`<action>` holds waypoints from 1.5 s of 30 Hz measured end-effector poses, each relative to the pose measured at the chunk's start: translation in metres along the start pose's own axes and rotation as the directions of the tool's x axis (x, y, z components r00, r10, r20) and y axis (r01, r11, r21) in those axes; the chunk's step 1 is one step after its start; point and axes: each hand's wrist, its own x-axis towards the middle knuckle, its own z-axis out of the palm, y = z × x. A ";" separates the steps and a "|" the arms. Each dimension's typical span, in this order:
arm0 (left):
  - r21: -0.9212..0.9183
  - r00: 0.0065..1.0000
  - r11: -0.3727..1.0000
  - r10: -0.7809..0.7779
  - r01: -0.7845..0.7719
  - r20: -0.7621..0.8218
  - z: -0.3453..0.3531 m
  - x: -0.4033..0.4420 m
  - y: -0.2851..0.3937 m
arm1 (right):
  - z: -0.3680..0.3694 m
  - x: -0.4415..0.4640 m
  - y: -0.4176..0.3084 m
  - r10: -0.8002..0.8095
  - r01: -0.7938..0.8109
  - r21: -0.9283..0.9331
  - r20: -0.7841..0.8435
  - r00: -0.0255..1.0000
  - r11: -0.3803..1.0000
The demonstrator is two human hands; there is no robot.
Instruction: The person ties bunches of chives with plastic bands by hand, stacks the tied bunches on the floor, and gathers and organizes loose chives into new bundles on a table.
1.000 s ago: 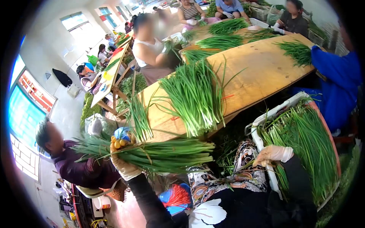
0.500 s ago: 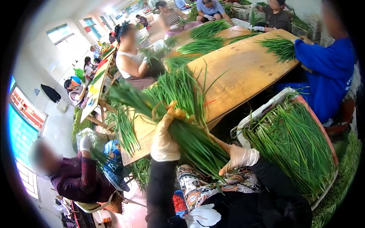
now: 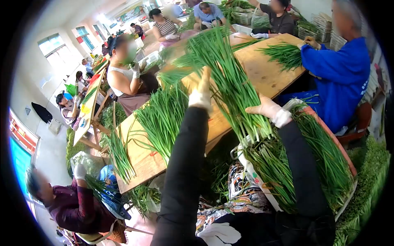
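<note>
A long bundle of green garlic chives (image 3: 230, 78) stands at a slant over the table edge, pale stem ends low and leaves toward the far side. My right hand (image 3: 269, 110), gloved, grips it near the stems, thumb across the front and the other fingers hidden behind. Beside the bundle's left edge, my gloved left hand (image 3: 201, 90) is raised with fingers stretched out and nothing held; whether it touches the leaves I cannot tell. Another pile of chives (image 3: 162, 119) lies on the wooden table (image 3: 141, 153) to the left.
A white-and-red crate (image 3: 334, 145) full of chives stands at my right. A person in blue (image 3: 338, 86) sits across it, holding chives on the table. A person in maroon (image 3: 82, 209) sits at the left. Several others work farther back. A small chive bunch (image 3: 119, 158) lies at the table's left end.
The bundle has swung from lying across my lap to a slant over the table edge and crate. My left hand has let go of it and opened; my right hand has moved up onto its stems.
</note>
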 end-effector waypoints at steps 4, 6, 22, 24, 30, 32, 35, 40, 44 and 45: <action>-0.053 0.995 0.994 0.089 -0.091 -0.032 0.083 -0.075 -0.055 | -0.021 0.025 0.092 0.384 -0.398 -0.315 -0.110 0.917 0.862; -0.703 0.882 0.565 -0.425 0.433 0.201 0.101 -0.116 -0.046 | -0.041 0.033 0.170 0.431 -0.439 -0.156 -0.085 0.898 0.885; -0.872 0.822 -0.282 -0.309 0.401 0.478 0.175 -0.112 0.023 | 0.063 -0.022 0.114 -0.145 0.197 0.103 -0.379 0.914 0.975; -0.871 0.831 -0.249 -0.276 0.423 0.482 0.165 -0.115 0.030 | 0.044 -0.029 0.075 -0.086 0.132 0.106 -0.355 0.931 0.986; -0.638 0.736 -0.589 -0.103 0.497 0.669 0.169 -0.132 0.003 | -0.017 0.004 0.097 0.221 -0.199 0.160 -0.139 0.965 0.967; -0.633 0.678 -0.545 -0.152 0.549 0.719 0.173 -0.142 -0.009 | -0.024 0.009 0.116 0.321 -0.447 -0.311 -0.381 0.867 0.839; -0.640 0.732 -0.555 -0.079 0.531 0.676 0.170 -0.154 -0.018 | -0.018 0.001 0.122 -0.090 -0.212 -0.542 -0.477 0.874 0.813; -0.666 0.647 -0.418 -0.211 0.618 0.732 0.174 -0.161 -0.027 | 0.042 -0.027 0.063 0.223 -0.208 -0.615 -0.054 0.973 0.761; -0.690 0.668 -0.397 -0.218 0.605 0.711 0.153 -0.158 -0.015 | 0.078 -0.047 0.102 0.073 0.054 -0.600 0.187 0.980 0.798; -0.731 0.731 -0.383 -0.178 0.565 0.659 0.149 -0.157 -0.012 | 0.078 -0.046 0.107 0.073 0.057 -0.599 0.190 0.979 0.799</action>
